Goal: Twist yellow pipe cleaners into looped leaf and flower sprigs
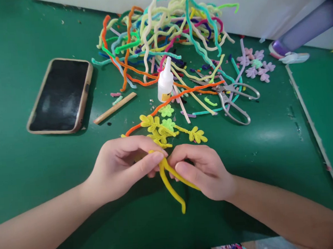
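A yellow pipe cleaner [172, 190] is bent so that two tails run down and to the right from my fingers. My left hand [126, 166] pinches its top bend between thumb and forefinger. One of the tails passes under the thumb of my right hand [204, 171], whose fingers are curled round it; the other hangs loose. Just beyond my fingertips lie yellow leaf-shaped pieces [197, 134] made of pipe cleaner, partly hidden by my left hand. Two light green flowers [166, 110] rest against them, and an orange pipe cleaner [181, 93] stretches behind.
A tangled heap of coloured pipe cleaners [163, 30] fills the back. In front of it stands a white glue bottle [165, 83]. Scissors [228, 96] and purple-pink flowers [252, 72] lie to the right, a phone [60, 95] and a wooden stick [115, 108] to the left. A purple bottle [298, 30] leans at the far right.
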Tool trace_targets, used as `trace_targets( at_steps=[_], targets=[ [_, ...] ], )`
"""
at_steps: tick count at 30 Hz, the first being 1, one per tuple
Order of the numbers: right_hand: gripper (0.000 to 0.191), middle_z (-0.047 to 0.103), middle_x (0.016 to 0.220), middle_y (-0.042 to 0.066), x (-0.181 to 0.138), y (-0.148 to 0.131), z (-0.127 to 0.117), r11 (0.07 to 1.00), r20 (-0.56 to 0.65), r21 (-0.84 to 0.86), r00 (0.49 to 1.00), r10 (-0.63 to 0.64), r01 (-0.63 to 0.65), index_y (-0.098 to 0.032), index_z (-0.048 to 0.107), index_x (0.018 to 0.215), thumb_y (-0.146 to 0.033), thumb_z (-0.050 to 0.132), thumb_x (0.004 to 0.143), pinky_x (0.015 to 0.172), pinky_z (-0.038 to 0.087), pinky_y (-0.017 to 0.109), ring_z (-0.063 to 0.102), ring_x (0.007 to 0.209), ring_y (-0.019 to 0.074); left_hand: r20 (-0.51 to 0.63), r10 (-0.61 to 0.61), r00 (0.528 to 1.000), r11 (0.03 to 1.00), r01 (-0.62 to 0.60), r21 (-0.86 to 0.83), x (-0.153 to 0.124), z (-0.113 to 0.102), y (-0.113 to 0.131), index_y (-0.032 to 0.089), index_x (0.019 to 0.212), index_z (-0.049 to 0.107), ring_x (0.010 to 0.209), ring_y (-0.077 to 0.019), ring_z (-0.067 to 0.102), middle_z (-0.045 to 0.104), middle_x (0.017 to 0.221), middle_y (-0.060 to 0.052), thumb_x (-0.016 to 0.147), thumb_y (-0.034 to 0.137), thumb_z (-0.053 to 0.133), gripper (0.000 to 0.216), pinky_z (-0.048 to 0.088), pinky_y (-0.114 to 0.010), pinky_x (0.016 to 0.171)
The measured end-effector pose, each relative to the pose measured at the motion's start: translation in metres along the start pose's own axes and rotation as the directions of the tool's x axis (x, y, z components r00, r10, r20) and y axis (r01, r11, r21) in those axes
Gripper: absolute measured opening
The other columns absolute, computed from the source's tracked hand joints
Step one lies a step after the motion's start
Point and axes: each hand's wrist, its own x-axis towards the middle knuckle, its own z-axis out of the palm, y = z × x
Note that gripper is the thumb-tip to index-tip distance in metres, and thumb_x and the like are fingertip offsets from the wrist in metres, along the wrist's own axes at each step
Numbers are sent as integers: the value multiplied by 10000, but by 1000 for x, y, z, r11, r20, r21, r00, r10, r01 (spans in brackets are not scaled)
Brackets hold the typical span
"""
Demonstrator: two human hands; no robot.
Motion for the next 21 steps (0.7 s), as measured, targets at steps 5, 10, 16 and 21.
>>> trace_targets(
  at_steps=[5,10,16,21],
  targets=[
    [77,632,734,16,0,3,0,983,-49,181,997,53,-43,-149,629,850,-221,606,866,543,495,193,599,610,89,70,68,995,997,-65,-43,2,-3,-1,189,878,707,608,-67,575,642,674,19,867,169,624,87,516,-168,588],
    [108,660,771,36,-1,4,0,959,101,274,994,52,-78,-138,605,927,-235,571,895,647,542,236,631,672,102,197,117,973,993,-113,-33,2,-4,-1,185,926,711,653,-111,640,663,723,-6,855,119,628,128,554,-229,617],
    [118,668,746,52,-1,4,-1,919,279,354,958,72,-172,-129,562,957,-237,527,925,653,538,250,645,696,116,233,109,966,983,-70,-169,1,-2,-1,157,975,691,645,-143,699,647,754,-15,876,89,585,160,585,-250,565],
    [106,635,703,22,3,3,-4,941,318,295,946,69,-168,-129,584,929,-228,553,908,665,507,239,593,649,94,220,85,972,991,-60,-119,1,-3,-2,189,971,694,622,-126,694,620,715,12,877,107,594,160,559,-244,594]
  ],
)
